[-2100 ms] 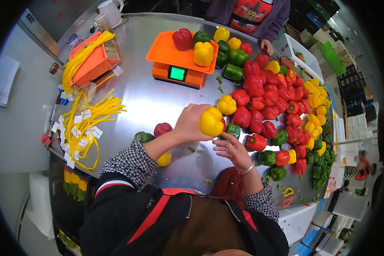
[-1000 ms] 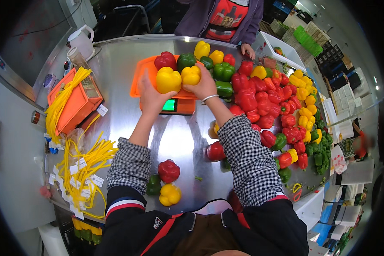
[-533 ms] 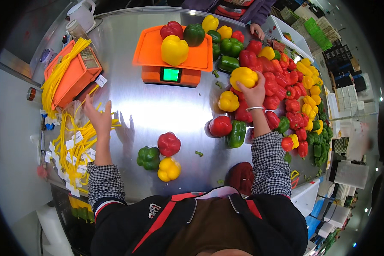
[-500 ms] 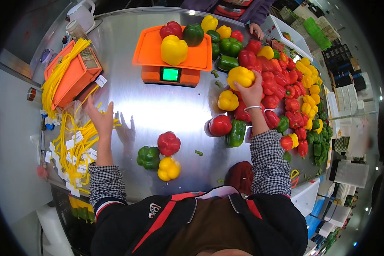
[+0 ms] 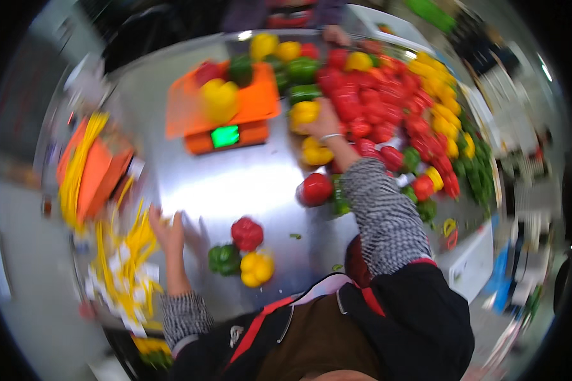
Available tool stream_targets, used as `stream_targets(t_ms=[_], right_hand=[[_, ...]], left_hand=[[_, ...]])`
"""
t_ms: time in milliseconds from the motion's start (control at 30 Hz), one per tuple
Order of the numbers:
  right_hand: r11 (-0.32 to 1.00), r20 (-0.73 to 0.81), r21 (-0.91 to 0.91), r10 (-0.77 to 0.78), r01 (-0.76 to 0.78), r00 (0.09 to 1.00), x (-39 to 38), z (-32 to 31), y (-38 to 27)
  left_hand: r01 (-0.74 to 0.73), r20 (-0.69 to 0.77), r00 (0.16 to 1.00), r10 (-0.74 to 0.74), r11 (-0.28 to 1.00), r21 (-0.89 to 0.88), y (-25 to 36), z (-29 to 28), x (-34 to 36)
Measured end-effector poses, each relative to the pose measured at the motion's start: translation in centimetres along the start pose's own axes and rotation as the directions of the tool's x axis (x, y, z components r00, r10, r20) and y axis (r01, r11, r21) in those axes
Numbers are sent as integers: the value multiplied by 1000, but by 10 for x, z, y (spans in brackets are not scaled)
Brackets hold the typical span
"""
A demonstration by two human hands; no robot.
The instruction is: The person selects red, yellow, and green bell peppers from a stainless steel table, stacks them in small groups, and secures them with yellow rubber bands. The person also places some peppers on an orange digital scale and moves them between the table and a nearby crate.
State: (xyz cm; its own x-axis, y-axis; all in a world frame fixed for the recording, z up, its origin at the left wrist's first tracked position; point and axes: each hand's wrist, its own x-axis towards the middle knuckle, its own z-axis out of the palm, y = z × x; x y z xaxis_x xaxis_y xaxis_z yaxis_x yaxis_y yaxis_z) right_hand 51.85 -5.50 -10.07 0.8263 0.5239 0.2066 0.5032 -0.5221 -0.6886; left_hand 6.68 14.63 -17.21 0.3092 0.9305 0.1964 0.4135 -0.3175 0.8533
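Observation:
The picture is smeared by motion. My right hand (image 5: 321,120) grips a yellow pepper (image 5: 303,116) just right of the orange scale (image 5: 197,143), beside a green pepper and another yellow one (image 5: 316,152). On the scale's tray (image 5: 260,103) sit a red pepper (image 5: 206,72), a green one (image 5: 240,71) and a yellow one (image 5: 218,100). My left hand (image 5: 166,225) hangs open beside the tangled yellow straps with white tags (image 5: 121,257). Red (image 5: 247,233), green (image 5: 224,259) and yellow (image 5: 257,268) peppers form a small group to its right.
A large pile of peppers (image 5: 381,108) covers the right of the steel table (image 5: 156,95). An orange basket (image 5: 102,181) and kettle (image 5: 86,79) stand left. A co-worker's hand (image 5: 337,35) rests at the far edge by a white bin (image 5: 388,22); scissors (image 5: 451,232) lie at right.
A second ago both hands held yellow peppers over the scale; one now rests on the tray and my left hand is empty. My right hand's pepper has since moved slightly leftward. The view has shifted.

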Motion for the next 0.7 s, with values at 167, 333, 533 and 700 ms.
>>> stream_targets(t_ms=[167, 333, 533, 700], right_hand=[[993, 35, -111, 49, -44, 998, 4, 14, -18], [969, 52, -241, 72, -58, 996, 1, 14, -1], [991, -13, -113, -73, 71, 997, -15, -8, -7], [967, -140, 32, -245, 251, 959, -51, -82, 24]], left_hand=[[85, 80, 993, -91, 994, 71, 17, -7, -11], [56, 227, 972, -65, 997, 46, 30, 8, -16], [52, 244, 968, -56, 998, 22, 56, 10, -22], [26, 244, 969, -33, 999, 31, 59, 1, -24]])
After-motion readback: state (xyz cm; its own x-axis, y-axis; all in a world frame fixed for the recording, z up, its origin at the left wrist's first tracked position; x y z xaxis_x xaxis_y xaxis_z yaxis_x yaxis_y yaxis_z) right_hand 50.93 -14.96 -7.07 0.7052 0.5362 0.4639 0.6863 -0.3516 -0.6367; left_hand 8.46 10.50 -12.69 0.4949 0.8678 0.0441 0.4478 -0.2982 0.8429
